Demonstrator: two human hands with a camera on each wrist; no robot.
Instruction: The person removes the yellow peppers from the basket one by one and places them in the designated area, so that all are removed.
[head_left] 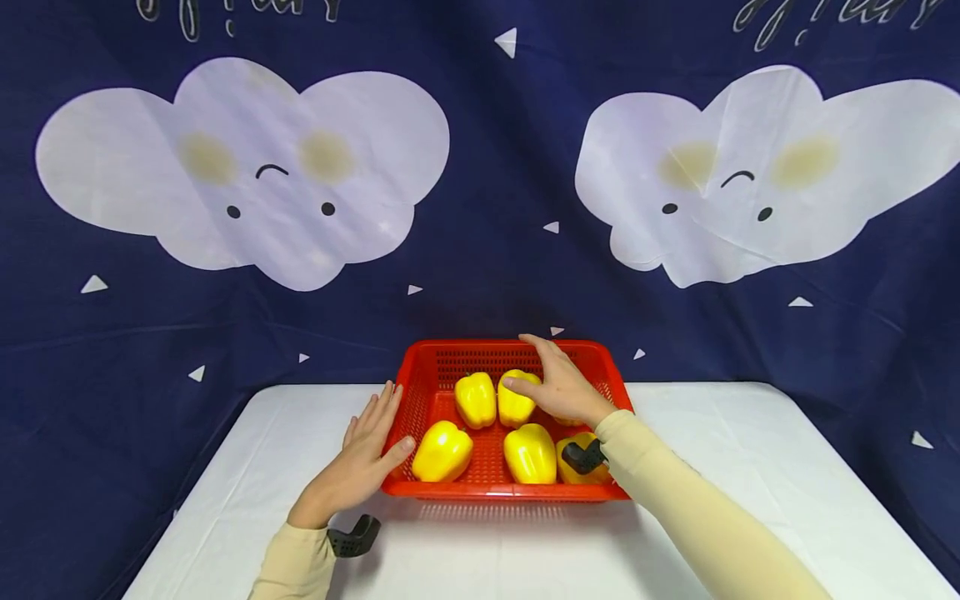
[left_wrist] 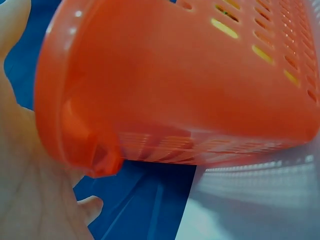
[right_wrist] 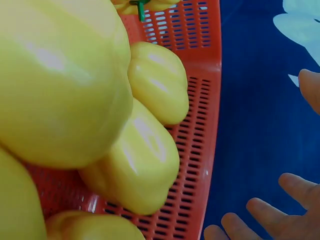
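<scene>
A red plastic basket [head_left: 502,490] with slotted walls holds several yellow bell peppers, among them one at the front left [head_left: 442,452] and one at the front middle [head_left: 530,454]. My left hand [head_left: 362,458] rests against the basket's left rim, fingers straight and thumb spread over the edge; the left wrist view shows the palm [left_wrist: 35,185] beside the red wall [left_wrist: 150,75]. Over the basket's back right part, my right hand [head_left: 564,390] is spread and holds nothing. It partly hides the peppers below. In the right wrist view its fingers [right_wrist: 267,215] are apart, beyond the rim.
The basket stands on a white-covered table [head_left: 300,442], near its back edge. Directly behind hangs a dark blue cloth [head_left: 495,250] with white clouds and small triangles. Black wrist-worn pieces [head_left: 355,537] sit at both cuffs.
</scene>
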